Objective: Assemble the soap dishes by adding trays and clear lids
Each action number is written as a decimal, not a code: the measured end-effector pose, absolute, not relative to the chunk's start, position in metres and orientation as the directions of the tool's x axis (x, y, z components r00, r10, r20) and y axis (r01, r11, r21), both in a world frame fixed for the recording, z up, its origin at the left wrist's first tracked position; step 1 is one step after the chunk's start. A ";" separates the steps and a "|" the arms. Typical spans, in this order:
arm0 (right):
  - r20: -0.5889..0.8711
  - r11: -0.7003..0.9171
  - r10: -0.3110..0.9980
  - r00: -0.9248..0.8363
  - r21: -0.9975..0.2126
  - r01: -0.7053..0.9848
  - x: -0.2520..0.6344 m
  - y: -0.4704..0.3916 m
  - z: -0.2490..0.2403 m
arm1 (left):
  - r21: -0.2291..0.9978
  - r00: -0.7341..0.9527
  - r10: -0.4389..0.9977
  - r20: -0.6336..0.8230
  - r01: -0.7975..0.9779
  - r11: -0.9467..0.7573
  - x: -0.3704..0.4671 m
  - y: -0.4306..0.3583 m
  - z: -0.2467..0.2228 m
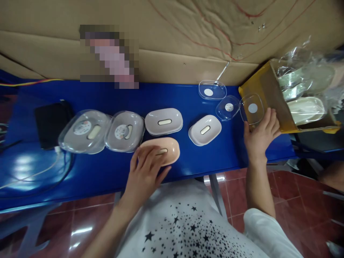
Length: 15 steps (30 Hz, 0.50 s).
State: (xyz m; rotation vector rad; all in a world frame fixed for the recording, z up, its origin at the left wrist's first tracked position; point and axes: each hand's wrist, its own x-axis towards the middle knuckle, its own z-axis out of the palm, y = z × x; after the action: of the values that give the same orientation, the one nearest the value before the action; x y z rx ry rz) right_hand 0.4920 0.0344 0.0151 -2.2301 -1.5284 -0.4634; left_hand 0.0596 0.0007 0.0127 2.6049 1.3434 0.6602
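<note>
My left hand [146,168] rests on a peach soap-dish base [168,147] near the front edge of the blue table [107,172], fingers curled over its near end. My right hand [261,133] grips a clear plastic lid [252,107] with a round white sticker, lifted next to the yellow box. Two white bases [163,122] [205,129] lie uncovered in the middle. To the left, two dishes with clear lids on them [85,130] [125,131] sit side by side.
Two more clear lids [212,89] [228,107] lie at the back right. A yellow cardboard box [264,96] with bagged dishes [306,107] sits at the right. A black device [51,123] with white cable lies far left. Cardboard [174,36] lines the back.
</note>
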 end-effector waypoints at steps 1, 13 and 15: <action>0.464 -0.366 0.798 0.385 -0.136 0.921 0.492 0.044 0.014 | 0.319 0.535 0.787 0.306 0.722 -0.615 0.058 -0.007 0.011; 0.323 -0.367 0.744 0.585 -0.534 0.762 0.492 0.089 0.002 | 0.443 0.605 0.748 0.273 0.611 -0.656 0.088 -0.013 0.002; 0.290 -0.391 0.741 0.606 -0.548 0.740 0.495 0.095 -0.001 | 0.459 0.613 0.742 0.270 0.595 -0.659 0.087 -0.006 0.001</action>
State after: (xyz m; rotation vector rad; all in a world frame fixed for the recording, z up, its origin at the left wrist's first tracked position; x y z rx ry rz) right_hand 0.4953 0.0947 -0.0009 -2.1838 -1.1615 0.0022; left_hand 0.0874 -0.0056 0.0012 2.5168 1.0794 0.6371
